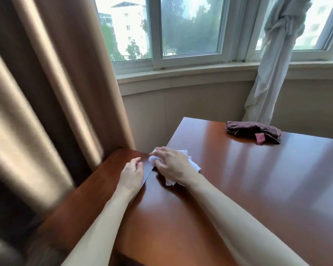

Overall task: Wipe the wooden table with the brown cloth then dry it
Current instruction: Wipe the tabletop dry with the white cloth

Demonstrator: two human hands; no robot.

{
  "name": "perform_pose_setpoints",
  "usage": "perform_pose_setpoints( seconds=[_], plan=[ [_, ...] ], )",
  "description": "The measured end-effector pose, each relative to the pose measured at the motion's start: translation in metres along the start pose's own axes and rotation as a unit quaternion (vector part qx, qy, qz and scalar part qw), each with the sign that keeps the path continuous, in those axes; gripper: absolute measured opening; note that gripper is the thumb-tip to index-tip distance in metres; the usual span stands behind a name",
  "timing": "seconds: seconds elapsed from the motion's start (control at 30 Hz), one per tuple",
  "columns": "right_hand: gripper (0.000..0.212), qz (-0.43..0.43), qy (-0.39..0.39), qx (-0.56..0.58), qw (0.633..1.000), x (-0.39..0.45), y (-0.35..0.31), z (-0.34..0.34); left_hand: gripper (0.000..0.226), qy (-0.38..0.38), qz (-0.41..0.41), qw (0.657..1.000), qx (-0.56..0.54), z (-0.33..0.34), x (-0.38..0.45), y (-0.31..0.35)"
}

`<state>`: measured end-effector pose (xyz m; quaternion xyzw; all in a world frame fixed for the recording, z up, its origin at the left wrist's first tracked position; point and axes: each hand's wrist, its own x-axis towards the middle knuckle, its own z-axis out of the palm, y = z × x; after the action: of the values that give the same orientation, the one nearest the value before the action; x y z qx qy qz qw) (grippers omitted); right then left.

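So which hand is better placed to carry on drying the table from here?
Right. The right hand already presses the white cloth onto the wooden table near its left edge, with the whole top open beside it. The left hand holds nothing and rests by the edge. The brown cloth lies set aside.

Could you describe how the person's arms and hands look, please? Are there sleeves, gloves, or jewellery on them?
Both forearms are bare up to the bottom edge of the picture, so no sleeves are visible. The left hand and the right hand wear no gloves. No ring, watch or bracelet shows on the fingers or wrists. The fingernails look short and unpainted, though slight blur makes this uncertain.
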<state>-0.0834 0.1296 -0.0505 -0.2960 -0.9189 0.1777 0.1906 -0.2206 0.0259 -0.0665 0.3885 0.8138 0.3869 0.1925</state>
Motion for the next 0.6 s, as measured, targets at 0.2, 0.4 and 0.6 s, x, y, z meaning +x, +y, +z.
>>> perform_pose_setpoints(
  seconds=[0.2, 0.4, 0.6],
  plan=[
    [0.033, -0.074, 0.011, 0.034, 0.997, -0.097, -0.102, 0.02, 0.038, -0.013, 0.054, 0.998, 0.021, -0.049, -0.077, -0.025],
    [0.04, -0.158, -0.047, 0.073, 0.984, -0.164, -0.125, 0.017, 0.034, 0.007, 0.099, 0.995, 0.025, -0.076, -0.147, -0.038],
    [0.034, 0.057, 0.049, 0.011, 0.997, -0.13, -0.088, -0.003, 0.039, 0.018, 0.176, 0.978, 0.113, -0.08, -0.2, -0.064]
  ],
)
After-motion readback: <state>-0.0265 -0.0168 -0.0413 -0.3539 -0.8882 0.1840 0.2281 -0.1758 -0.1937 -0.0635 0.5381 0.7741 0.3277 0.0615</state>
